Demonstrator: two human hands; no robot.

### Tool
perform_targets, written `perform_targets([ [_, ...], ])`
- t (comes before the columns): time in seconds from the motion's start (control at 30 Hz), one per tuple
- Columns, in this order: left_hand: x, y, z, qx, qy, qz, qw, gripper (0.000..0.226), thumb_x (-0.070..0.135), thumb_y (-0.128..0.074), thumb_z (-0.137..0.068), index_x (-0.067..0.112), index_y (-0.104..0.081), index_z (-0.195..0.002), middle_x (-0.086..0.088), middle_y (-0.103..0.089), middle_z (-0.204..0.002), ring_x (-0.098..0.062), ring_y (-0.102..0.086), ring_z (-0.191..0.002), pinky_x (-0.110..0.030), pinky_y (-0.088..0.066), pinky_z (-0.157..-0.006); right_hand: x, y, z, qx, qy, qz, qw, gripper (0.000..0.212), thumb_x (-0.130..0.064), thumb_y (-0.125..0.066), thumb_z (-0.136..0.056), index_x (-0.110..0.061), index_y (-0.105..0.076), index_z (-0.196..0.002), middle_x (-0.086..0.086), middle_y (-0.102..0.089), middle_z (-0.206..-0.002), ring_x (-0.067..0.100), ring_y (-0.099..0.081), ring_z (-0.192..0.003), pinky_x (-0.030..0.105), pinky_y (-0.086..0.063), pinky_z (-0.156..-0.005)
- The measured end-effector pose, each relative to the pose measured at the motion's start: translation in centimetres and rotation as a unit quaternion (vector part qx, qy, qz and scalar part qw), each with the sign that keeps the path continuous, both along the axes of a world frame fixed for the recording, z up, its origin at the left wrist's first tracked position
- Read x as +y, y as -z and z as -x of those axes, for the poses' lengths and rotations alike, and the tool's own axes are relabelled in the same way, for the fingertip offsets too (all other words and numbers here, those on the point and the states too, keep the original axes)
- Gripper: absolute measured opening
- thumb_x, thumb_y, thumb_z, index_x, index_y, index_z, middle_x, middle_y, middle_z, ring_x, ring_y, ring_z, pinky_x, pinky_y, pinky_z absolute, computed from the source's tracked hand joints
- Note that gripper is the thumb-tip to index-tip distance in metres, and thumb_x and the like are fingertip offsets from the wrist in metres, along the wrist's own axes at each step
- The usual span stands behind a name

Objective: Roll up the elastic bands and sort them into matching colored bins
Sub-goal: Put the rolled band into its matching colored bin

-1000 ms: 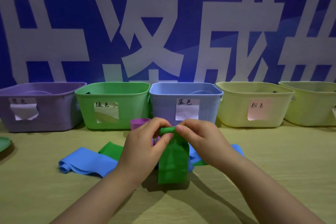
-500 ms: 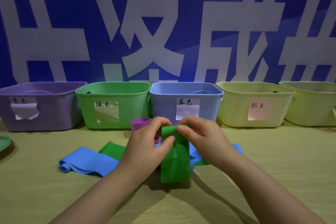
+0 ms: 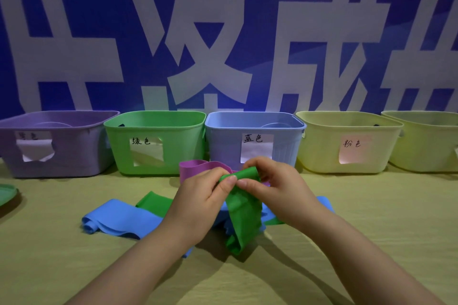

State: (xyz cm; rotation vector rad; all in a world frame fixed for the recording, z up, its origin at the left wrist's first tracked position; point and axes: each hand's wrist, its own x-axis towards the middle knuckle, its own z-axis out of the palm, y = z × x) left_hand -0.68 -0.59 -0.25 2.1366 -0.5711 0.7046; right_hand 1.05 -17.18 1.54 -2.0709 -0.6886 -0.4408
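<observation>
Head view: mid-roll. Left grip, right grip pinch green band top; tail apparently loose. Next: wind up, then green bin.

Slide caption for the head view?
Left hand and right hand pinch the rolled end of the green band above the blue band, green bin behind.

green band: rolled top thicker than 1.0 s ago, level then, now slanted with right end higher | tail: flat and square-edged then, now creased, lower end bunched | left hand: fingers sit lower, more of purple band exposed behind
</observation>
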Motion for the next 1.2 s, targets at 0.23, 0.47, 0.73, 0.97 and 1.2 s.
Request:
perform_targets([
  [0.23,-0.1,-0.1,0.03,0.019,0.043,0.099,0.994,0.027,0.049,-0.053,-0.069,0.034,-0.055,-0.091,0.007,-0.066,-0.086,-0.012,-0.063,-0.082,-0.04,-0.052,-0.075,0.03,0.08,0.41,0.062,-0.017,-0.056,0.996,0.033,-0.04,-0.066,-0.081,-0.01,-0.06,-0.067,-0.002,-0.052,-0.057,0.009,-0.046,-0.058,0.031,-0.038,-0.058],
  [0.47,-0.31,-0.17,0.05,-0.017,0.032,0.078,0.996,0.023,0.046,-0.057,-0.069,0.029,-0.058,-0.085,0.011,-0.065,-0.084,-0.007,-0.063,-0.078,-0.035,-0.051,-0.072,0.35,0.41,0.08,0.099,-0.016,-0.08,0.992,0.075,-0.072,-0.054,-0.064,0.002,-0.058,-0.071,0.015,-0.049,-0.063,0.014,-0.044,-0.061,0.035,-0.036,-0.059],
  [0.73,-0.21,-0.25,0.05,-0.018,0.003,0.083,0.996,0.022,0.047,-0.06,-0.07,0.029,-0.058,-0.083,0.012,-0.062,-0.088,-0.007,-0.061,-0.077,-0.038,-0.051,-0.07,0.36,0.28,-0.06,0.017,-0.015,-0.087,0.996,0.02,-0.023,-0.072,-0.078,-0.037,-0.057,-0.08,-0.013,-0.061,-0.071,0.002,-0.056,-0.069,0.016,-0.045,-0.067],
  [0.97,-0.15,-0.31,0.3,-0.073,-0.007,0.024,0.997,0.028,0.047,-0.056,-0.072,0.032,-0.056,-0.096,0.014,-0.06,-0.091,0.0,-0.057,-0.082,-0.021,-0.047,-0.073,0.37,0.0,0.11,0.024,-0.002,-0.058,0.998,0.029,-0.028,-0.056,-0.09,-0.03,-0.055,-0.061,-0.015,-0.055,-0.049,-0.001,-0.05,-0.052,0.014,-0.037,-0.055],
  [1.2,-0.02,-0.36,0.35,-0.067,-0.05,0.028,0.996,0.025,0.042,-0.064,-0.076,0.02,-0.062,-0.085,0.013,-0.059,-0.075,-0.002,-0.054,-0.073,-0.019,-0.042,-0.061,0.44,0.0,0.05,0.055,-0.042,-0.109,0.992,0.014,-0.045,-0.062,-0.082,-0.032,-0.066,-0.076,-0.005,-0.066,-0.069,0.009,-0.063,-0.071,0.031,-0.052,-0.074],
])
